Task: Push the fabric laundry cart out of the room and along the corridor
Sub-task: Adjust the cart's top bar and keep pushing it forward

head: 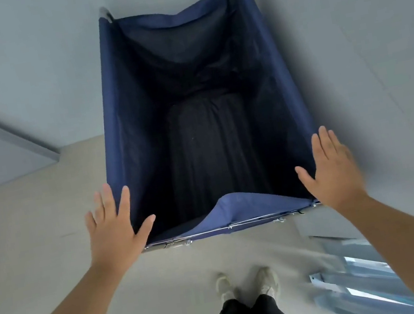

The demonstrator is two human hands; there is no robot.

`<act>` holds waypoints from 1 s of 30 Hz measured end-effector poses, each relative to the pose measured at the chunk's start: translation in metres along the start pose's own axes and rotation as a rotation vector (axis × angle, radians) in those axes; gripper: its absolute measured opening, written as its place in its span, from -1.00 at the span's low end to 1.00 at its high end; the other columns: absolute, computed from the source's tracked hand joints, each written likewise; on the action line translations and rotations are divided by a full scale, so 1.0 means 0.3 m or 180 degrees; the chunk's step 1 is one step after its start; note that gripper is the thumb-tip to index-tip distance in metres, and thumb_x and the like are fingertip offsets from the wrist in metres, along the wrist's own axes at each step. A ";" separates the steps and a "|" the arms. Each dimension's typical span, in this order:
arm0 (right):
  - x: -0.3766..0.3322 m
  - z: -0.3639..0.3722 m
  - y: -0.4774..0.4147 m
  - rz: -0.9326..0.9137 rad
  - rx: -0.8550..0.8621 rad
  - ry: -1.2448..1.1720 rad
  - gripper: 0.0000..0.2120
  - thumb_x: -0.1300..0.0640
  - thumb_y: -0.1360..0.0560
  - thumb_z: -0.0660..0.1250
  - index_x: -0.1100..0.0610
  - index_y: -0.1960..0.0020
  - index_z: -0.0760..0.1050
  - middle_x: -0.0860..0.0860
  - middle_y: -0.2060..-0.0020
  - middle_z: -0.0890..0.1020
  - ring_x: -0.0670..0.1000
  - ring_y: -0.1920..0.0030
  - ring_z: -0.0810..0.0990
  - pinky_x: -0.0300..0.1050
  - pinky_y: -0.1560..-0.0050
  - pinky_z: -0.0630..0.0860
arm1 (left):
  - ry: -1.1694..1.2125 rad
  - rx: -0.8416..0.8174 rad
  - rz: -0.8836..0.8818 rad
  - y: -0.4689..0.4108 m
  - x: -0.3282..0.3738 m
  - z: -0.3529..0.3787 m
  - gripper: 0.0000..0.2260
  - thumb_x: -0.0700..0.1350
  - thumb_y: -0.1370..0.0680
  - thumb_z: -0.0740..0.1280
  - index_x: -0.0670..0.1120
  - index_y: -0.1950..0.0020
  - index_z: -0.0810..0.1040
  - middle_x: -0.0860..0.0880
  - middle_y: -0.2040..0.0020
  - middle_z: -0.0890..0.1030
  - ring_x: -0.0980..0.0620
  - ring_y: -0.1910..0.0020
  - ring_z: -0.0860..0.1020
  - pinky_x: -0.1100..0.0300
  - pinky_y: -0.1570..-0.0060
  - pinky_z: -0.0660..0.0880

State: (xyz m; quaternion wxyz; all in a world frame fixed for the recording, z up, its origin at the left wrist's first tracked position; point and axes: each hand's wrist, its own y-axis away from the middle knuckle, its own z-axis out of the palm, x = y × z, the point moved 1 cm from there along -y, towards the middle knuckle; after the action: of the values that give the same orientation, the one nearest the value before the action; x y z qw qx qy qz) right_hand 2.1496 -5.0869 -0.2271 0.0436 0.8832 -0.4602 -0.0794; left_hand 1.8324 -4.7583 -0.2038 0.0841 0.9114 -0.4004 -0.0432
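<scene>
The laundry cart (122,116) is a deep navy fabric bag hung on a metal frame, seen from above straight ahead of me. Its inside is dark, with dark cloth at the bottom. My left hand (115,227) lies flat with spread fingers over the near left corner of the cart's rim. My right hand (331,171) is flat and spread over the near right corner. Neither hand curls around the frame. The near metal rail (226,228) runs between them.
A grey wall (20,64) stands right behind the cart's far end and along its right side. A grey panel edge (4,130) juts in at the left. Beige floor (49,238) lies to the left. My feet (246,284) stand behind the cart. Glass and metal fittings (358,282) sit at lower right.
</scene>
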 end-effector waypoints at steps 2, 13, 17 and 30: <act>-0.004 0.000 0.000 -0.0102 0.0002 0.0047 -0.26 -0.06 -0.60 0.27 0.33 -0.59 0.09 0.24 -0.61 0.09 0.25 -0.60 0.11 0.17 -0.52 0.16 | 0.0054 0.0012 -0.0253 -0.006 -0.057 0.037 -0.28 0.25 -0.60 0.17 -0.16 -0.62 0.14 -0.34 -0.61 0.09 -0.36 -0.59 0.03 -0.33 -0.43 0.15; -0.008 0.020 0.080 0.0066 -0.0013 -0.0156 -0.34 0.03 -0.64 0.22 0.29 -0.60 0.06 0.11 -0.64 0.03 0.12 -0.61 0.13 0.04 -0.52 0.23 | 0.1011 0.0091 -0.0385 0.019 -0.089 0.124 -0.41 -0.33 -0.61 0.20 -0.30 -0.61 0.05 -0.27 -0.63 0.07 -0.34 -0.51 0.28 -0.16 -0.29 0.43; -0.021 0.028 0.130 0.0151 -0.0051 -0.0139 -0.34 0.02 -0.63 0.22 0.28 -0.60 0.07 0.11 -0.64 0.04 0.13 -0.61 0.14 0.04 -0.51 0.22 | 0.1067 0.0010 -0.0244 0.046 -0.106 0.121 -0.42 -0.31 -0.61 0.22 -0.32 -0.59 0.08 -0.31 -0.61 0.10 -0.35 -0.55 0.22 -0.24 -0.40 0.37; -0.054 0.013 0.051 0.0195 -0.0040 0.0228 -0.30 -0.09 -0.64 0.17 0.26 -0.61 0.04 0.14 -0.64 0.03 0.21 -0.55 0.22 0.11 -0.51 0.21 | -0.0039 0.0291 0.0537 -0.082 -0.134 0.098 -0.44 0.03 -0.65 0.20 -0.31 -0.52 0.26 -0.38 -0.55 0.21 -0.40 -0.51 0.24 -0.31 -0.26 0.38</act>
State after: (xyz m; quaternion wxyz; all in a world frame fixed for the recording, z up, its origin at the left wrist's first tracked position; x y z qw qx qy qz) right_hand 2.1275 -5.0825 -0.2270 0.0681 0.8707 -0.4847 -0.0493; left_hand 1.8188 -4.7157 -0.2368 0.0433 0.8770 -0.4779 -0.0233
